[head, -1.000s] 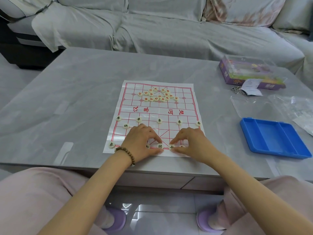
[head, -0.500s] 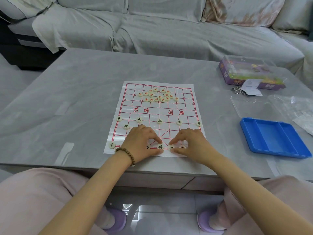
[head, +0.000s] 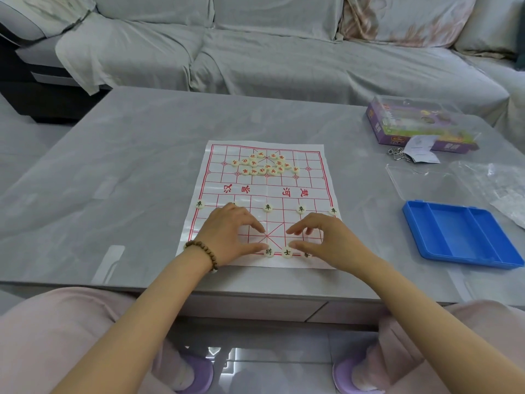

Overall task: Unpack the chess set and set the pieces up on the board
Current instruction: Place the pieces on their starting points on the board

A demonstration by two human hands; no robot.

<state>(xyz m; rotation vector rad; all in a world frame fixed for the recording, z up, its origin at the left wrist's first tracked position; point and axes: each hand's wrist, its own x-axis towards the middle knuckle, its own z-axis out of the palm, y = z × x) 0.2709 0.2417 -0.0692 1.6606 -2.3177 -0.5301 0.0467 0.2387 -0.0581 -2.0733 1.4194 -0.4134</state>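
While both hands hover low over the near edge of the board (head: 312, 155), the near back row is being straightened. The table (head: 142, 155) carries the paper board at its centre, with the empty blue tray (head: 460, 234) well apart on the right and the purple box (head: 420, 126) beyond it.

The left hand (head: 230, 237) has lifted since half a second ago: its fingers now arch above the sheet, spread moderately, holding nothing, with only the thumb tip just beside the general piece (head: 268, 252). The right hand (head: 326, 240) has done the same; its fingers are loosely spread, empty, and its thumb tip lies just beside the advisor piece (head: 287, 252). Earlier, both hands lay lower and closer together, with fingertips pressed near these two pieces. The judgement is that the pieces have just been released on their points and a fine alignment step is ending.

The black side appears nearly set: pawns (head: 267, 207) stand along their rank, though the hands hide much of the back row, so it cannot be confirmed complete. The red pieces (head: 264, 164) lie in a loose heap on the far half, unchanged from the earlier frames, and none is placed. The task is therefore judged roughly half done; sorting the red heap onto the far rows remains.
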